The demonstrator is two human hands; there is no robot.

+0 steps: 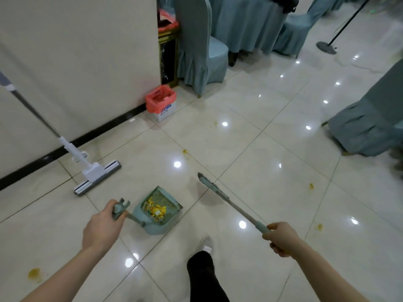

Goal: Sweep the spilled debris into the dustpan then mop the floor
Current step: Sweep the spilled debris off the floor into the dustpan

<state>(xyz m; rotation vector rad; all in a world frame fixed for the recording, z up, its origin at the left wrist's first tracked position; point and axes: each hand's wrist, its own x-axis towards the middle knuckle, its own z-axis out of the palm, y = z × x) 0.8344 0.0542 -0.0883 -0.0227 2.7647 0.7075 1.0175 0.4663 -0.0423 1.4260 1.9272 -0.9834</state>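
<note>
Dustpan (160, 211) light, rigid, loaded; left hand (102, 227) grips handle. Right hand (281, 238) grips broom (229, 202) end. Keep level.

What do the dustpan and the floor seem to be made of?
Dustpan: likely plastic, matte teal, with moulded ribs and comb teeth.
Floor: glazed ceramic or polished stone tiles, cream; the sharp reflections of ceiling lights and the thin grout lines suggest so.
</note>
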